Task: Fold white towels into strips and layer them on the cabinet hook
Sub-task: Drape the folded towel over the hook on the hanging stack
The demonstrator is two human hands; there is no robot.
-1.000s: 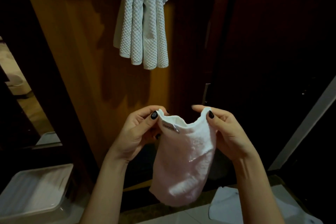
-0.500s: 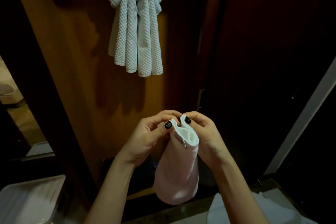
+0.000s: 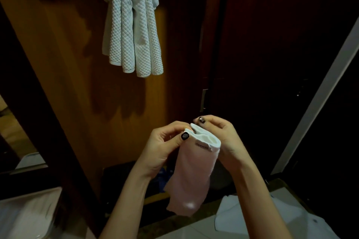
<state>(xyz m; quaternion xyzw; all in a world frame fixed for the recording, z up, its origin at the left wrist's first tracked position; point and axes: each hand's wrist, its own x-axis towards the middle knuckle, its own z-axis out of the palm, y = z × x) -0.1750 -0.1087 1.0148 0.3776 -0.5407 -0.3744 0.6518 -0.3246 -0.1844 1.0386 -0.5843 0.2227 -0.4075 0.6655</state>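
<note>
Brought together, left hand [image 3: 161, 147] and right hand [image 3: 223, 137] pinch the towel [image 3: 192, 176].

The hanging towels [image 3: 134, 31] are thick white cloth with a knobbly, waffle-like weave, rough and matt. The held towel [image 3: 191, 176] is a finer, smoother cloth, pale and matt, with a small sewn label at its hem. The cabinet door [image 3: 58, 64] is brown wood with a dull satin sheen. The tray [image 3: 25, 209] looks like pale, ribbed plastic.

One left hand [image 3: 161, 149], one right hand [image 3: 223, 138], one pale towel [image 3: 191, 176], one hanging towel bundle [image 3: 134, 31].
</note>
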